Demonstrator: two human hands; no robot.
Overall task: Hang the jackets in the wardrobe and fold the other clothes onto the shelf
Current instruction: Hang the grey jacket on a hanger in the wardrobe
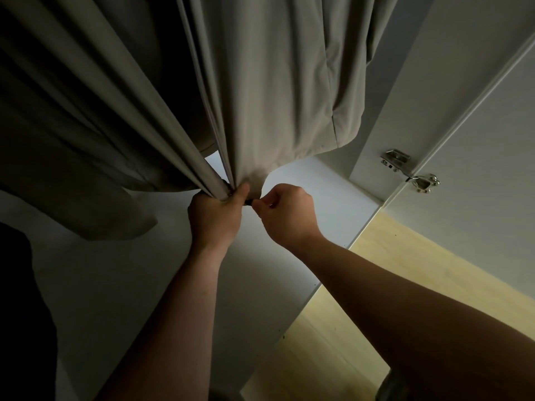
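Note:
A beige-grey jacket (260, 82) hangs inside the white wardrobe, its hem reaching down to the middle of the head view. My left hand (215, 218) grips the gathered bottom edge of the jacket's front. Right beside it, my right hand (285, 212) pinches a small dark zip part (248, 202) at the hem. The two hands almost touch. The hanger and the rail are out of view above.
The wardrobe's white floor panel (130, 285) lies below the hands. Its open door (477, 125) stands at the right on a metal hinge (405, 169). Pale wooden flooring (376, 299) shows at the lower right. A dark shape (20, 314) fills the lower left edge.

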